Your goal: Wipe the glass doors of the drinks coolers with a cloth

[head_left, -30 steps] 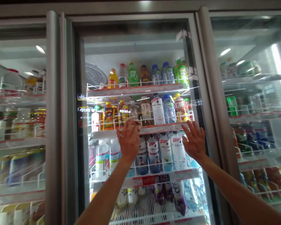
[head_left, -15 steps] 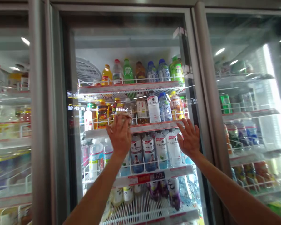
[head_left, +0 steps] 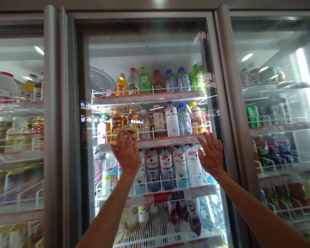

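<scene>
A closed glass door (head_left: 144,44) of a drinks fridge is in front of me. My left hand (head_left: 126,153) presses a crumpled, light brownish cloth (head_left: 130,132) against the glass, fingers pointing up; most of the cloth is hidden beneath them. Farther right, my right hand (head_left: 211,153) rests with spread fingers on the glass by the door's right side, holding nothing. Through the pane, bottles with white labels (head_left: 167,168) show between the two hands.
Metal door frames (head_left: 53,124) stand on both sides, the right post (head_left: 232,103) close to my right hand. Neighbouring fridge doors show more drinks, such as a green can (head_left: 253,116). Wire-fronted shelves (head_left: 150,96) sit behind the glass.
My left hand and the cloth have slid left across the glass. The right hand stays nearly in place. The whole view has shifted slightly.
</scene>
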Available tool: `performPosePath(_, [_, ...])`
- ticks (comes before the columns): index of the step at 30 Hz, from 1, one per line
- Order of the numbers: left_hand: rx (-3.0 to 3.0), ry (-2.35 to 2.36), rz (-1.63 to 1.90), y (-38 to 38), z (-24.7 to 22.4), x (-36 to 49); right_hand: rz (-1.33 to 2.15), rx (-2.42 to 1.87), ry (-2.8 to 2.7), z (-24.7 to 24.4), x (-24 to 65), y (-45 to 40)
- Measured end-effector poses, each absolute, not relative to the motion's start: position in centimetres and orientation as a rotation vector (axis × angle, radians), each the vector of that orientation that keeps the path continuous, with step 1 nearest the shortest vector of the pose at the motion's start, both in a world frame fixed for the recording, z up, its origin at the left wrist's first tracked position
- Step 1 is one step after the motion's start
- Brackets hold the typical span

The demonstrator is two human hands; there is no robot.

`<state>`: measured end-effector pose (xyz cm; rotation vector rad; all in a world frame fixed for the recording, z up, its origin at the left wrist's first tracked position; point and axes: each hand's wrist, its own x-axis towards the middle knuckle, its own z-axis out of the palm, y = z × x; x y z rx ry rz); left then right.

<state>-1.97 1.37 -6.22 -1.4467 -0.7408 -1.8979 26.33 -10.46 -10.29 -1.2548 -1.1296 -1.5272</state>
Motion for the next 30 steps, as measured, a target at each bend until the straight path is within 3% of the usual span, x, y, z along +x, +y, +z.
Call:
performPosePath(4, [-1.701,-0.343,-1.568,-1.4,-10.9,3.9,-1.519,-1.228,-1.148,-10.3,26.5,-10.5])
performPosePath(7, [-1.741,-0.197,-1.425,-1.2,-12.5,3.0,-1.516,-1.210,-1.167,-10.4,26.7,-10.6])
performPosePath(13, [-1.415,-0.720,-1.816,3.6,-8.1,-7.6,-1.511,-1.211,-1.173,-10.7,26.9,-10.6])
performPosePath(16, [-1.475,-0.740,-1.864,3.0,-8.2,-6.1,-1.498,-1.210,-1.164,-10.8,26.8,-10.6])
performPosePath(21, [-1.721,-0.268,-1.498,-0.9,-12.4,2.3,-1.491,-1.194,-1.176,-10.8,26.8,-10.7])
performPosePath(24, [-1.744,-0.148,-1.393,-1.0,-13.0,1.9,-1.508,-1.191,-1.169,-10.7,26.9,-10.7])
performPosePath(30, [-1.420,-0.669,-1.801,2.7,-7.8,-4.8,-1.536,-1.228,-1.147,-10.7,26.7,-10.5])
